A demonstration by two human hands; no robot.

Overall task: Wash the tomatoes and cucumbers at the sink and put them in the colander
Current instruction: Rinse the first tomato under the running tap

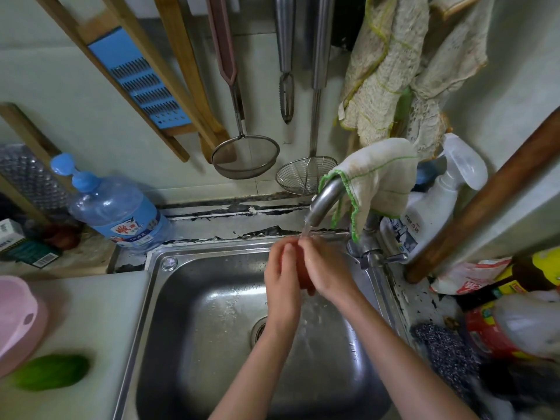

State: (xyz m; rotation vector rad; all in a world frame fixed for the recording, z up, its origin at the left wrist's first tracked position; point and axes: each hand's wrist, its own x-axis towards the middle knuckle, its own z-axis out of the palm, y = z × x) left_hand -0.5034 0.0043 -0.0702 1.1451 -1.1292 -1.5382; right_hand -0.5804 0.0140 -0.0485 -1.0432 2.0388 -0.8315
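Note:
A red tomato (303,275) is clasped between my left hand (281,277) and my right hand (325,268), over the back of the steel sink (188,298). Water runs from the faucet (324,201) onto the tomato and my fingers. Most of the tomato is hidden by my hands. On the white counter at the left lies a green cucumber (51,371). The pink colander (18,319) sits at the far left edge, only partly in view.
A large blue water bottle (112,207) stands behind the sink's left corner. A cloth (378,177) hangs over the faucet, with a white spray bottle (430,207) beside it. Strainers and a grater hang on the wall. Bottles, bags and a scourer (445,350) crowd the right counter.

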